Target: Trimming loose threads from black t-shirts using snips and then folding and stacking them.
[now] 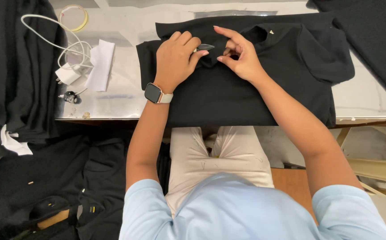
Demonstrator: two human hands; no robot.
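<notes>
Black shirt (246, 89) under both hands; left hand (175, 60) grips small tool (205, 46), right hand (242, 55) pinches fabric.

Small tool (205, 46) mostly hidden in left hand (175, 59); kind unclear.

Count, head view:
- Hands: 2, left hand (175, 60) and right hand (242, 55), both on one black garment (246, 89).
- Small grey tool (204, 46): 1, pinched in the left hand.
- Smartwatch (155, 93): 1.
- Worktop (371, 100): 1.
- White charger (67, 73) with cable: 1.
- White paper pieces (100, 64): 1 stack; sheets not countable.
- Tape ring (73, 15): 1.
- Dark cloth heaps (10, 80): several; number unclear.
</notes>
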